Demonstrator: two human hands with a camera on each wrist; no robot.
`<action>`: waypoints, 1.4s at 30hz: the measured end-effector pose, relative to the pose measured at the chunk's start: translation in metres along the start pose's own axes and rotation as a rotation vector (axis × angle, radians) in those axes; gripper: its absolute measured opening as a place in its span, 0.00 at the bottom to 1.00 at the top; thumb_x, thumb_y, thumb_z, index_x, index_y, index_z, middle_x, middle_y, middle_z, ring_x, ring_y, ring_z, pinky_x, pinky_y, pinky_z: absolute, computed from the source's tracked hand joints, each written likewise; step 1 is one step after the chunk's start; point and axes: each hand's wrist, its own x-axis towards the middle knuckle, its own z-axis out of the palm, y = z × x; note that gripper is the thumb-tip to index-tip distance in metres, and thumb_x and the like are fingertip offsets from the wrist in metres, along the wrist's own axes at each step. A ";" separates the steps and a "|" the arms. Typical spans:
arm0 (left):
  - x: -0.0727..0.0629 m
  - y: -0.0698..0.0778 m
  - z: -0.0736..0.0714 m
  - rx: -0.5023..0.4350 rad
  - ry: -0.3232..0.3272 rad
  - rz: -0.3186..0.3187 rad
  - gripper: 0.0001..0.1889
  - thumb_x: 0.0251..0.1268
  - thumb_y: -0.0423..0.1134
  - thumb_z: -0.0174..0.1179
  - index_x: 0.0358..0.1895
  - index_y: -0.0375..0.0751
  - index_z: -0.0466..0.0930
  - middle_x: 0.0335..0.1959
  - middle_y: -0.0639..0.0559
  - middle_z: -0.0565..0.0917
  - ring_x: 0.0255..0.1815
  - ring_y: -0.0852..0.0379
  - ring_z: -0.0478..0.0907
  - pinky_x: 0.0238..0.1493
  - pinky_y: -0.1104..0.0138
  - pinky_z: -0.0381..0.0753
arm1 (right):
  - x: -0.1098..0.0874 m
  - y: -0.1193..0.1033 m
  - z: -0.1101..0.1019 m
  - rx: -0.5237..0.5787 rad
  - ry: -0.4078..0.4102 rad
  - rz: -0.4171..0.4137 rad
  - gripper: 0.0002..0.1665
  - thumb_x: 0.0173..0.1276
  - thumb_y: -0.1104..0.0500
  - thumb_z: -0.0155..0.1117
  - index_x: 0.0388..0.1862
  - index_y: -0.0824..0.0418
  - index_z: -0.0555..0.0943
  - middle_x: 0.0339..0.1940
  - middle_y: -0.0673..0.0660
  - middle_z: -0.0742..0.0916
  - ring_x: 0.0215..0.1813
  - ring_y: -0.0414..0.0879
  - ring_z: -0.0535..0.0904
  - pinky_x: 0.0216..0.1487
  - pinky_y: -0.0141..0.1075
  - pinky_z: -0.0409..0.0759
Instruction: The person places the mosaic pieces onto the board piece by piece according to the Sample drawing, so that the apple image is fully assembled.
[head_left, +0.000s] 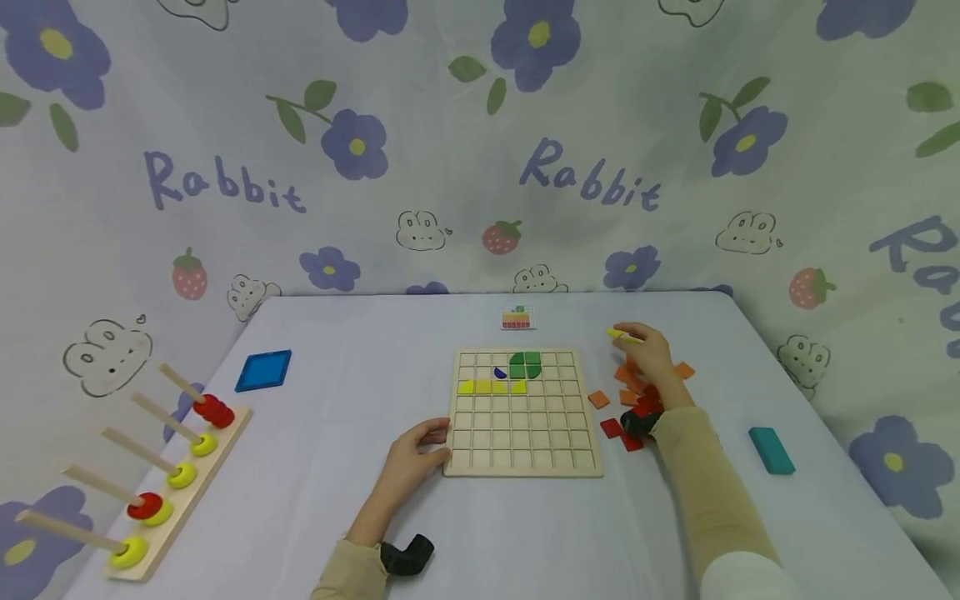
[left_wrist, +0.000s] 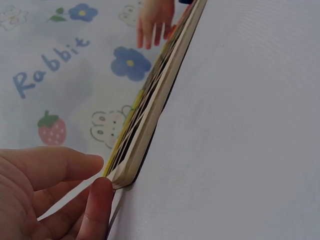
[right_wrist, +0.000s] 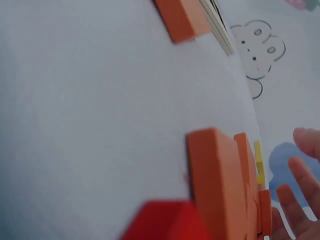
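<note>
A wooden grid board (head_left: 525, 429) lies flat on the table. Green tiles (head_left: 525, 366), a small dark blue half-round piece (head_left: 500, 373) and a row of yellow tiles (head_left: 482, 387) sit in its upper cells. At the board's left edge, the left hand (head_left: 412, 454) rests its thumb and fingertips against the side. To the right of the board, the right hand (head_left: 648, 358) hovers with loosely spread fingers over yellow pieces (head_left: 615, 333). Orange tiles (head_left: 628, 397) and red tiles (head_left: 632, 442) lie heaped below that hand, partly hidden by the wrist.
A small picture card (head_left: 517, 317) stands behind the board. On the left are a blue tray (head_left: 264, 370) and a wooden peg stand (head_left: 187, 492) with red and yellow rings. A teal block (head_left: 771, 451) lies at far right. Patterned cloth (head_left: 465, 175) hangs behind the table.
</note>
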 end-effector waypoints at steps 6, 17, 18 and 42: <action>0.000 0.000 0.000 0.018 -0.002 -0.015 0.23 0.51 0.31 0.63 0.54 0.40 0.77 0.46 0.49 0.81 0.48 0.52 0.76 0.41 0.66 0.77 | 0.001 0.010 -0.004 -0.108 0.034 0.037 0.23 0.65 0.58 0.57 0.59 0.61 0.73 0.62 0.66 0.72 0.55 0.61 0.72 0.35 0.43 0.80; 0.000 0.001 -0.001 0.004 0.002 -0.018 0.23 0.51 0.30 0.63 0.54 0.40 0.77 0.47 0.49 0.81 0.48 0.52 0.76 0.41 0.67 0.76 | 0.005 0.006 -0.005 -0.417 0.024 -0.033 0.22 0.62 0.61 0.57 0.56 0.63 0.76 0.51 0.68 0.78 0.50 0.62 0.72 0.54 0.59 0.65; 0.000 0.001 -0.001 0.004 0.002 -0.018 0.23 0.51 0.30 0.63 0.54 0.40 0.77 0.47 0.49 0.81 0.48 0.52 0.76 0.41 0.68 0.76 | 0.005 0.006 -0.005 -0.412 0.025 -0.038 0.22 0.62 0.62 0.57 0.56 0.63 0.76 0.51 0.68 0.78 0.50 0.61 0.72 0.54 0.58 0.67; 0.000 0.001 -0.002 -0.016 -0.012 -0.020 0.23 0.52 0.30 0.64 0.55 0.40 0.76 0.46 0.47 0.81 0.49 0.51 0.76 0.39 0.70 0.77 | -0.020 -0.054 0.044 0.187 -0.166 0.008 0.26 0.63 0.65 0.60 0.60 0.67 0.71 0.56 0.65 0.74 0.53 0.53 0.73 0.55 0.42 0.76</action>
